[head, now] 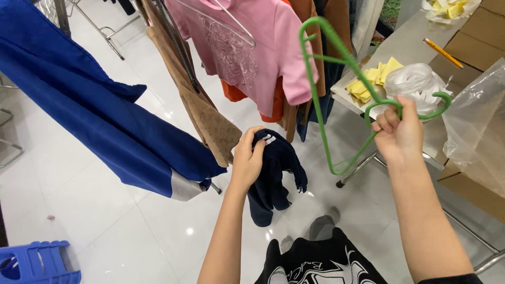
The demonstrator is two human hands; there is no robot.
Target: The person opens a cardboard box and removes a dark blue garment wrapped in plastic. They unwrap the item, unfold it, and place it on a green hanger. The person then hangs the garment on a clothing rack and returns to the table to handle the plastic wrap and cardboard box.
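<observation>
- Left hand (247, 158) grips the dark navy garment (273, 176), hanging low at centre
- Right hand (398, 134) clasps the green hanger (336, 58), raised beside the desk (405, 44)
- We judge the hanging step begun; next, hanger must enter the neckline

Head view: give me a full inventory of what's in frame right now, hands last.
Hanger: one, green, held up right of centre.
Small garment: one, dark navy, hanging from the left hand at centre.
Pink top: one, on a wire hanger, top centre.
Blue garment: one, large, with a grey cuff, left.
Tan patterned garment: one, beside the pink top.
Orange garment: one, under the pink top.
Yellow slips: a small pile, on the grey table at right.
Pencil: one, orange, on the table.
Clear plastic bag: one, far right.
Cardboard boxes: count unclear, brown, right edge.
Stool: one, blue plastic, bottom left.
Left hand: gripping the navy garment.
Right hand: closed on the hanger's hook.
</observation>
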